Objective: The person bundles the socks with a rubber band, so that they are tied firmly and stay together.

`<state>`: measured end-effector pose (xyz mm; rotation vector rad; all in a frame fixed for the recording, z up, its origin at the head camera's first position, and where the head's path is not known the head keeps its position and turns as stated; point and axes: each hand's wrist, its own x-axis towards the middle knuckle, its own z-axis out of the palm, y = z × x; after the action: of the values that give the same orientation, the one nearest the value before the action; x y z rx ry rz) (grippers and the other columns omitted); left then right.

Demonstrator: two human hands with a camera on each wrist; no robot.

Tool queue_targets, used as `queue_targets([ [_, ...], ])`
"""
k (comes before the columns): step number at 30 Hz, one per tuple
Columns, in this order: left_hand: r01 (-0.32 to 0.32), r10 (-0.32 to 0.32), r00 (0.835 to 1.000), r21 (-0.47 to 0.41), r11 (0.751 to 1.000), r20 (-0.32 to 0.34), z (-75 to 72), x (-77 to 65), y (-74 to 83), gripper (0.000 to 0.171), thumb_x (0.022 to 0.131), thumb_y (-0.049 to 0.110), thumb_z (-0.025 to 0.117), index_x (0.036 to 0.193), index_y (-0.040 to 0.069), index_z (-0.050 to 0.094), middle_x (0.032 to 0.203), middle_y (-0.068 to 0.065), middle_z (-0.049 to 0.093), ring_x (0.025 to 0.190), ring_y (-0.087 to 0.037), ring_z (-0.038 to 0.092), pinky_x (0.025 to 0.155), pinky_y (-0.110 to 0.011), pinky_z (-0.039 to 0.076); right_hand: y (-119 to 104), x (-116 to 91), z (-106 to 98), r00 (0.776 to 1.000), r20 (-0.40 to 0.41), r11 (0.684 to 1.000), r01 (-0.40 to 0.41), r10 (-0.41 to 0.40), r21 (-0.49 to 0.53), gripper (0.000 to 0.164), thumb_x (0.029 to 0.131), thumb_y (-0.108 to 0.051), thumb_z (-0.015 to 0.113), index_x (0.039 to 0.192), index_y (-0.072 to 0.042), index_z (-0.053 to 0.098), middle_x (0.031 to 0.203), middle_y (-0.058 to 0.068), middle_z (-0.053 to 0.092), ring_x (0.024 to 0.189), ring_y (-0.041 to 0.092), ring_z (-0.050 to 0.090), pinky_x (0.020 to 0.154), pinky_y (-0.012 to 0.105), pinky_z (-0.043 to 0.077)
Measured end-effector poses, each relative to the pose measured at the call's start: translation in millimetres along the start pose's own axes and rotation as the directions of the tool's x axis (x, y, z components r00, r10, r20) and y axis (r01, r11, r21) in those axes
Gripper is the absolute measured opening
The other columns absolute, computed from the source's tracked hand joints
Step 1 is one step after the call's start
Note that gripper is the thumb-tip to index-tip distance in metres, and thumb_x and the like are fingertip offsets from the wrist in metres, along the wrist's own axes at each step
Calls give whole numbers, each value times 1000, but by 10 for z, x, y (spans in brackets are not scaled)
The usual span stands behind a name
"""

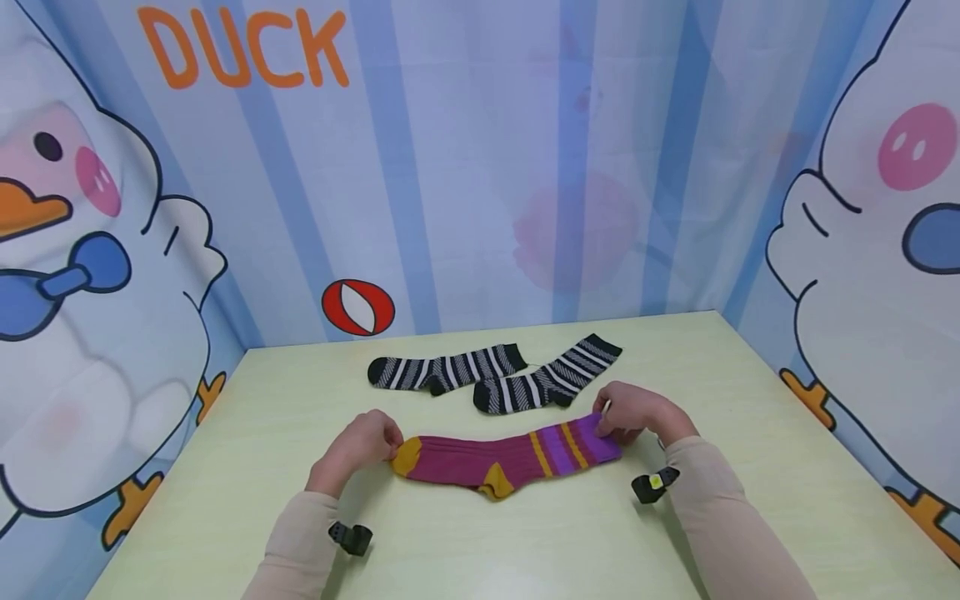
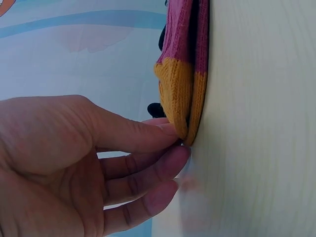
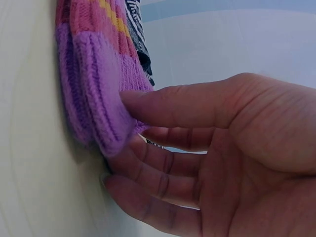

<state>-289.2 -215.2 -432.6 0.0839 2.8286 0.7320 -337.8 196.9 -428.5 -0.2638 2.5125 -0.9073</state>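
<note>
Head view: maroon socks [image 1: 461,461] pinched at both ends

Left grip [image 1: 358,443], nearly closed, pinches the toe [image 1: 407,457]; right grip [image 1: 637,408] likewise the cuff [image 1: 602,448]. Soft knit should handle light and floppy; both ends look good holds. They lie on the desk [image 1: 225,500], on the near side of the striped socks [image 1: 540,387].

Worktop [image 1: 480,546]: pale yellow-green, faintly grained.
Left striped sock [image 1: 459,371]: black, grey and white bands; flat near the rear edge, toe leftward.
Right striped sock [image 1: 551,386]: matching bands; toe leftward, cuff slanting rearward.
Maroon socks [image 1: 465,462]: two, one over the other; mustard toe and heel, purple cuff; frontmost, laid crosswise.
</note>
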Motion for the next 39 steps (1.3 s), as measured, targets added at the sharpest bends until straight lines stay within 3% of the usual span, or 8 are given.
queue_targets([
  [8, -21, 21, 1000, -22, 1000, -18, 7, -42, -29, 9, 88, -3, 70, 95, 3, 72, 86, -7, 65, 78, -22, 57, 75, -36, 53, 9, -36, -1, 1000, 7, 1000, 18, -18, -11, 28, 87, -9, 73, 109, 3, 61, 91, 11, 65, 77, 24, 65, 69, 39, 57],
  [15, -81, 71, 989, -74, 994, -129, -37, -23, 77, 8, 93, 3, 67, 100, 2, 71, 87, -7, 67, 79, -21, 60, 74, -35, 54, -10, -83, -165, 998, -43, 999, 44, -44, 9, 34, 91, -10, 68, 117, 9, 57, 90, 15, 65, 73, 24, 65, 68, 38, 57],
  [26, -137, 102, 982, -230, 964, -157, 30, 240, 501, 8, 96, 12, 66, 98, 4, 69, 87, -7, 67, 76, -23, 66, 67, -32, 52, -79, 174, -476, 990, -106, 996, 88, -90, -27, 33, 90, 3, 57, 121, 14, 55, 91, 19, 63, 77, 24, 64, 67, 36, 56],
  [32, -178, 146, 977, -225, 958, -152, 107, 365, 737, 8, 95, 11, 65, 97, 4, 69, 86, -6, 69, 71, -19, 66, 62, -31, 48, -19, 385, -562, 982, -167, 997, 81, -83, -16, 35, 94, 1, 54, 126, 15, 53, 107, 24, 61, 85, 27, 64, 73, 38, 57],
  [35, -176, 145, 978, -225, 958, -148, 192, 448, 805, 9, 93, 8, 66, 100, 3, 69, 92, -8, 69, 76, -19, 65, 64, -33, 50, 50, 464, -562, 978, -199, 998, 67, -67, -10, 35, 95, 2, 54, 126, 16, 52, 104, 22, 61, 82, 26, 63, 72, 38, 57],
  [38, -143, 115, 985, -237, 961, -129, 262, 510, 852, 18, 90, 1, 65, 108, 1, 68, 104, -13, 67, 77, -20, 61, 63, -32, 49, 116, 541, -563, 976, -214, 999, 32, -36, -21, 11, 92, 4, 50, 92, 10, 59, 77, 9, 56, 63, 16, 52, 65, 34, 54],
  [39, -128, 101, 987, -240, 962, -121, 280, 528, 864, 22, 89, -3, 64, 110, 1, 68, 108, -15, 65, 75, -18, 58, 61, -31, 47, 140, 568, -569, 975, -220, 999, 23, -30, -33, 15, 92, 3, 49, 79, 4, 57, 69, 5, 52, 58, 14, 47, 63, 33, 53],
])
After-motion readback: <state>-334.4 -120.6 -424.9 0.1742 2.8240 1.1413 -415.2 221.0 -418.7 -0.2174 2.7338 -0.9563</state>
